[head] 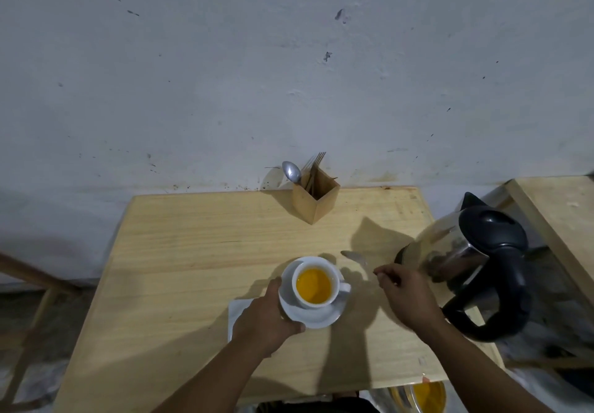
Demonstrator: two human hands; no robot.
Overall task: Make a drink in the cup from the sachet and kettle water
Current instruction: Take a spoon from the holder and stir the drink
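A white cup (334,279) holding orange liquid stands on a white saucer (324,318) near the table's front middle. My left hand (268,319) grips the saucer's left rim. To the right of the cup, my right hand (403,293) pinches the handle of a metal spoon (353,257), whose bowl lies on the table. A steel kettle (466,265) with a black lid and handle stands at the right, close to my right wrist. A white napkin or sachet (239,311) lies under my left hand; I cannot tell which it is.
A wooden cutlery box (316,199) with a spoon and forks stands at the back edge against the wall. The wooden table (193,252) has bare wood on its left. Another wooden surface (559,210) sits at the right. A yellow container (429,396) is below the front edge.
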